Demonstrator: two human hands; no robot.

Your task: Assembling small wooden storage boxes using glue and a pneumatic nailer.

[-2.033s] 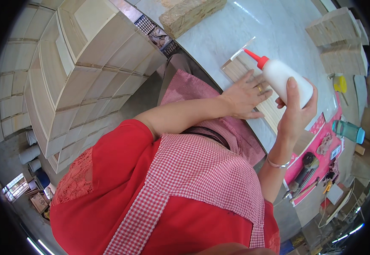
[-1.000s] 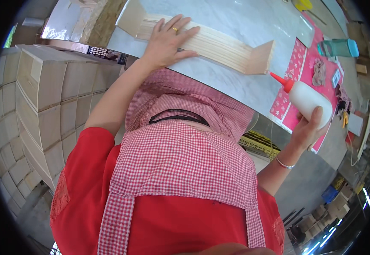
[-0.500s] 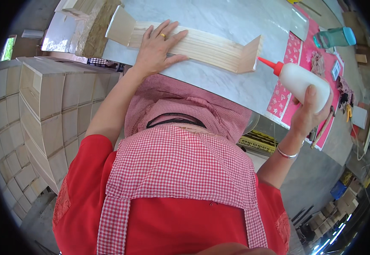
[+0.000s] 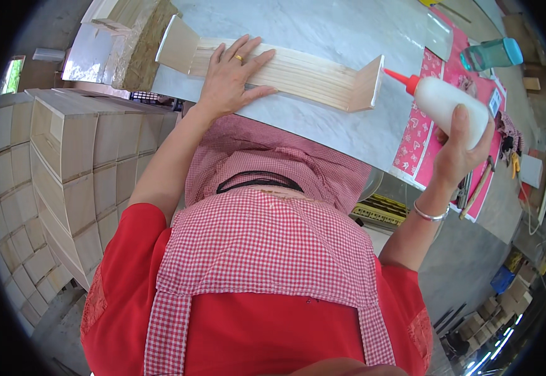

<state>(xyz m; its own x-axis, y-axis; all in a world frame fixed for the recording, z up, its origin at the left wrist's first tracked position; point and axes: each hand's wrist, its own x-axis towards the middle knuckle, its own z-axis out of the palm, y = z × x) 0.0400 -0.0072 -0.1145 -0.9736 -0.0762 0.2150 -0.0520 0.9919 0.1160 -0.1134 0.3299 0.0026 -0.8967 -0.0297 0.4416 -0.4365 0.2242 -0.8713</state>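
Note:
A long pale wooden piece (image 4: 304, 74) with an upright end panel at each end lies on the grey marble-look table (image 4: 342, 135). My left hand (image 4: 230, 74) lies flat on it, fingers spread, a ring on one finger. My right hand (image 4: 460, 150) grips a white glue bottle (image 4: 443, 103) with a red nozzle. The nozzle tip points left, just beside the right end panel (image 4: 367, 84). A bracelet circles my right wrist.
Stacks of pale wooden boxes (image 4: 66, 156) stand to my left. A rough board block (image 4: 136, 44) sits at the table's far left corner. A pink patterned mat (image 4: 420, 135) with a teal bottle (image 4: 489, 55) and hand tools lies at the right. More boxes sit on the floor lower right.
The view has swung so the table sits at the top. My left hand stays pressed on the wooden piece. My right hand has brought the glue bottle up to the right end panel.

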